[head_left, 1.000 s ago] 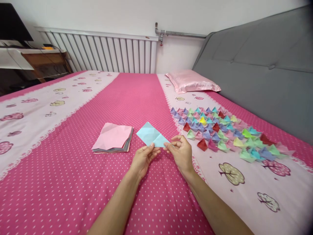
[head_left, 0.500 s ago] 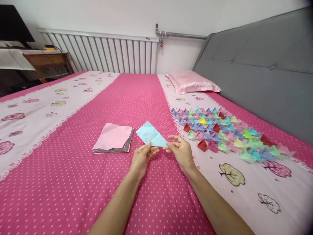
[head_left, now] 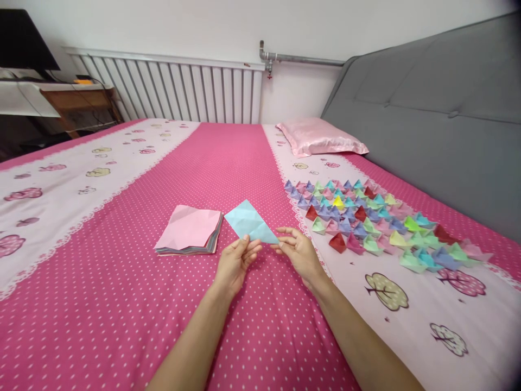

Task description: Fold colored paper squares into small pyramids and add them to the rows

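A light blue sheet of folded paper (head_left: 249, 221), creased and roughly diamond-shaped, is held up over the bed. My left hand (head_left: 236, 260) pinches its lower edge, thumb in front and fingers behind. At the right-hand corner, my right hand (head_left: 299, 252) grips the paper between thumb and forefinger, its other fingers loosely bent. To the left lies a stack of square paper (head_left: 191, 227) with a pink sheet on top. Rows of small folded paper boats (head_left: 360, 214) in many colours stand on the right.
A dotted pink bedspread (head_left: 228, 157) covers the bed. A pink pillow (head_left: 321, 137) rests at the back right, beside the grey padded headboard (head_left: 431, 119). Behind the bed is a white radiator (head_left: 175, 89); a desk with a monitor (head_left: 24, 41) stands far left.
The blue paper has turned slightly and its far tip sits a little higher and to the left. My left hand has shifted slightly left; both hands still hold the paper.
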Motion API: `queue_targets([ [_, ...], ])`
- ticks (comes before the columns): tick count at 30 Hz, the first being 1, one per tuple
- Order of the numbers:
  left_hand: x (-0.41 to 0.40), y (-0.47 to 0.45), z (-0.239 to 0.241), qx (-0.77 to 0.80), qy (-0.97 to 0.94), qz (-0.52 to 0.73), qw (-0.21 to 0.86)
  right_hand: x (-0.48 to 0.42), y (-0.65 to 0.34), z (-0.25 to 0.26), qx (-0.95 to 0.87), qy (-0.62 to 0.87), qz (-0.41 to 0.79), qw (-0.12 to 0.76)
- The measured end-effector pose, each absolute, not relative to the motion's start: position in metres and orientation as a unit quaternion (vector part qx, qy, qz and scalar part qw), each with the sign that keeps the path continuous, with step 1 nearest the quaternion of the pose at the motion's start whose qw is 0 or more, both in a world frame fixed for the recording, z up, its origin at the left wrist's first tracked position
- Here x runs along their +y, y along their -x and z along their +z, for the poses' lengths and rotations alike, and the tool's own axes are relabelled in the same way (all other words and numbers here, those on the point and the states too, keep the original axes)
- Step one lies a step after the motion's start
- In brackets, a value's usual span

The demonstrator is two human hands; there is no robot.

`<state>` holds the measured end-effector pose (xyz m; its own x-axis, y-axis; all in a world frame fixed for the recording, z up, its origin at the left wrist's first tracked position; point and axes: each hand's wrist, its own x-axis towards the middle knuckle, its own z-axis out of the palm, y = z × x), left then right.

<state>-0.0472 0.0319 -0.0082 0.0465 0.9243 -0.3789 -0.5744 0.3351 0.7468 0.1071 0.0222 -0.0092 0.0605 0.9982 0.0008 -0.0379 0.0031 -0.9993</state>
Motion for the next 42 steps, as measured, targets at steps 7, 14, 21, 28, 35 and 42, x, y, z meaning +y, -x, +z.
queue_targets([
  [7,0.03,0.045,-0.012,0.449,-0.297,0.57,0.621,0.025,-0.115,-0.008,-0.523,0.569,0.345,0.533],
  [14,0.03,0.042,-0.016,0.426,-0.426,0.57,0.559,0.014,-0.118,0.014,-0.582,0.478,0.399,0.523],
  [21,0.027,0.044,-0.014,0.385,-0.476,0.562,0.557,0.021,-0.123,0.001,-0.618,0.443,0.402,0.51],
  [28,0.022,0.046,-0.007,0.385,-0.46,0.557,0.574,0.025,-0.129,-0.004,-0.641,0.432,0.396,0.496],
  [35,0.024,0.046,-0.01,0.405,-0.402,0.549,0.611,0.023,-0.128,0.001,-0.676,0.423,0.394,0.457],
  [42,0.027,0.047,-0.013,0.409,-0.363,0.556,0.626,0.025,-0.129,-0.004,-0.655,0.438,0.389,0.476],
])
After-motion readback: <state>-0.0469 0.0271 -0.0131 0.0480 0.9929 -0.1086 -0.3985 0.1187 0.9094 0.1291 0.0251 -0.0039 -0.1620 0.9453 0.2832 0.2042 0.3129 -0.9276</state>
